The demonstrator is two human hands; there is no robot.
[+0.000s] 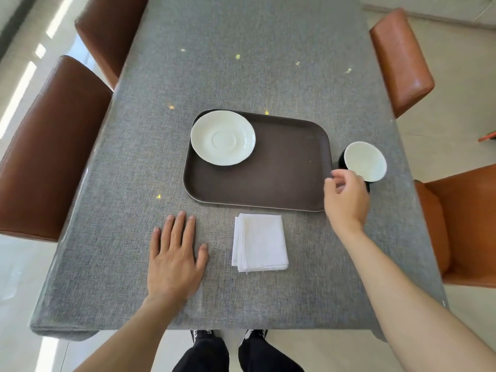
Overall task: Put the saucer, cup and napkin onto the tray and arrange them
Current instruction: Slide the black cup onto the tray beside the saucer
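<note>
A brown rectangular tray (281, 183) lies in the middle of the grey table. A white saucer (222, 137) rests in the tray's far left corner. The cup (365, 161), black outside and white inside, stands on the table just right of the tray. My right hand (346, 197) is at the cup's near left side with its fingers curled, hiding part of the cup. Whether it grips the cup is unclear. A folded white napkin (259, 242) lies on the table in front of the tray. My left hand (174, 253) rests flat on the table, left of the napkin, fingers spread.
Brown leather chairs stand along both long sides of the table (241, 63): two on the left (51, 146), two on the right (400, 60). The table's near edge is just in front of my legs and shoes.
</note>
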